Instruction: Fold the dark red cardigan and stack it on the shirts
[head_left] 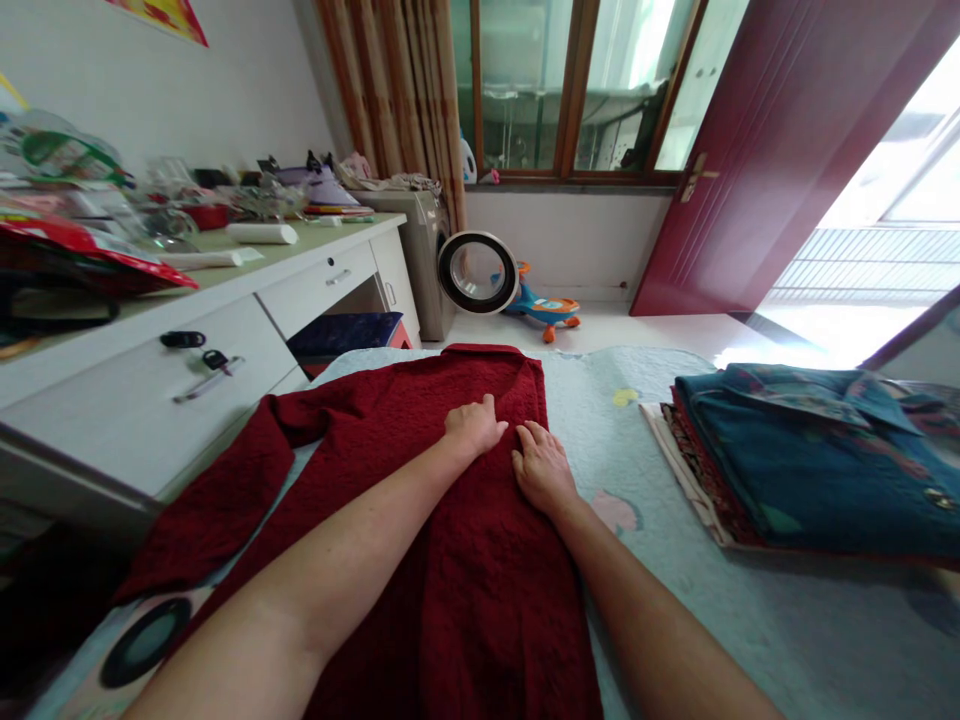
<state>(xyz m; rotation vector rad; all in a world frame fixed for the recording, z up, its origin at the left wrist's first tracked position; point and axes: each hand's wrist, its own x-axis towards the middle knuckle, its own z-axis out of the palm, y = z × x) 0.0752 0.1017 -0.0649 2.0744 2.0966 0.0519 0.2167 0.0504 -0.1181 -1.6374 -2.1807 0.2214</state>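
Note:
A dark red long-sleeved garment (382, 420) with a textured weave lies spread on the bed, its collar at the far end. One sleeve (217, 490) stretches out to the left; on the right side the cloth ends in a straight edge. My left hand (476, 425) rests on the upper part of the garment, thumb and forefinger apart, its other fingers partly out of sight. Just right of it, my right hand (544, 468) lies flat near the garment's right edge, fingers stretched forward. Neither hand shows cloth gripped between its fingers.
A pale blue patterned bed cover (645, 590) lies beneath. Folded clothes, a blue denim piece (810, 470) on top, are stacked at right. A cluttered white desk (150, 360) stands left. Beyond are a washing machine with its round door (480, 272) open and a blue-orange ride-on toy (547, 305).

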